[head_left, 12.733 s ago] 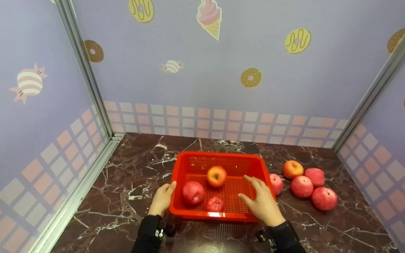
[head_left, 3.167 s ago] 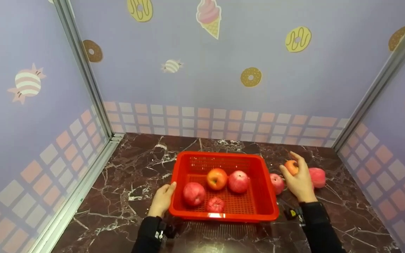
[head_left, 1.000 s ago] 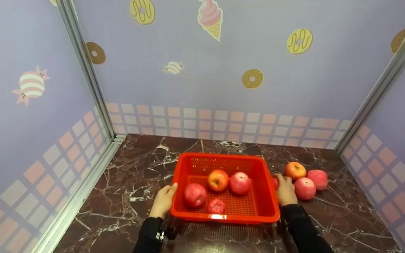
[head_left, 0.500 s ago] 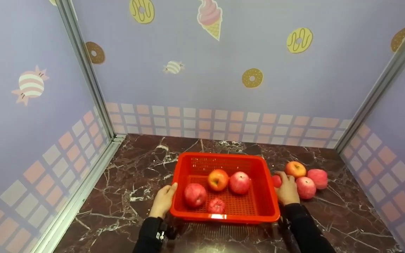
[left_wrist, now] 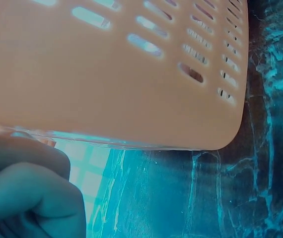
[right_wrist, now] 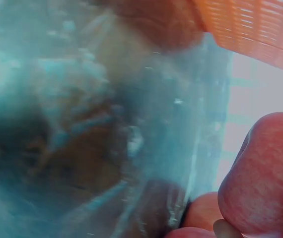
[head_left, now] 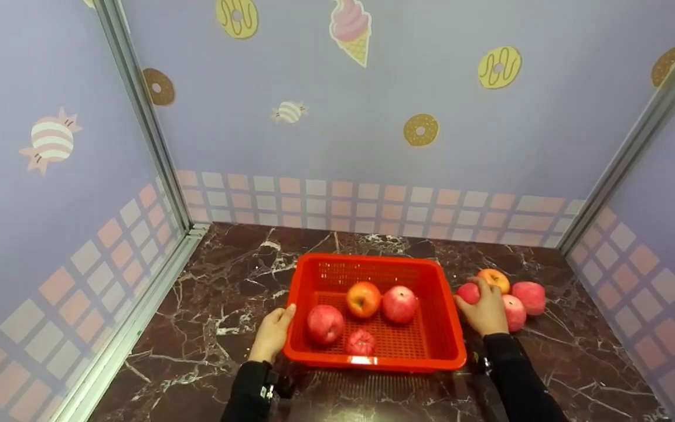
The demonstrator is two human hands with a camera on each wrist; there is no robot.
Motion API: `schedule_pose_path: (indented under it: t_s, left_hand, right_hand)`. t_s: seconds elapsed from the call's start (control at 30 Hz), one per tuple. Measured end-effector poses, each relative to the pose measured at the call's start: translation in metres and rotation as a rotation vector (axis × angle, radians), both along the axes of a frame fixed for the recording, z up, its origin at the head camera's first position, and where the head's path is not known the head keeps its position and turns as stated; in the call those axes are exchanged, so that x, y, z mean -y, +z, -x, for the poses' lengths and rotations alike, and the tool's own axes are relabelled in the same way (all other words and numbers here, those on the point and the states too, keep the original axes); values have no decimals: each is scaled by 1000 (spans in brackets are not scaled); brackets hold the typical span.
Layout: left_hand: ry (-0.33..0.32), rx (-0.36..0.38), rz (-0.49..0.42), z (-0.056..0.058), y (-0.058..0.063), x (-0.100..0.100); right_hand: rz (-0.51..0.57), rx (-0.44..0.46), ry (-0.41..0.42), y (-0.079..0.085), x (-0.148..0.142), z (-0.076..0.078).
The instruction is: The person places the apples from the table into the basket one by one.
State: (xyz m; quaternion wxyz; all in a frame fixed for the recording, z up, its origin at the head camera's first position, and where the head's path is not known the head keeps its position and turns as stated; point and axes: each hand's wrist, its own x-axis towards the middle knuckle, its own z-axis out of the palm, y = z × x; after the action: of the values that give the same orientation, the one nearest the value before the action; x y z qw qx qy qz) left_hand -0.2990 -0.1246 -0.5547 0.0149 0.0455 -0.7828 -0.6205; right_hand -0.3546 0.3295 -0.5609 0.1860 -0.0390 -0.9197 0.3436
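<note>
My left hand grips the left rim of a red perforated plastic basket, thumb over the edge; the left wrist view shows curled fingers beside the basket wall. Just right of the basket, my right hand holds a pink-red apple between thumb and fingers. In the right wrist view that apple fills the right side, with fingertips at its edge. Inside the basket lie an orange-red apple, two pinkish apples and a small ribbed red fruit.
Behind and right of my right hand sit a yellow-orange apple and two pink apples, close together. Dark marbled tabletop lies under everything. Patterned walls enclose the back and sides.
A pink apple has joined the basket since the oldest frame. My right hand has taken the apple beside the basket and shifted it slightly right and back. The left hand stays put.
</note>
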Motion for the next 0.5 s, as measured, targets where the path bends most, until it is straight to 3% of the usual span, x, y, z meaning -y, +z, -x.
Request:
schedule_pose_path:
  t_s: [0.37, 0.5]
  left_hand:
    - [1, 8, -16, 0, 1, -2]
    - [4, 8, -10, 0, 1, -1]
  right_hand:
    - [84, 18, -64, 46, -9, 3]
    - [123, -31, -80, 67, -5, 4]
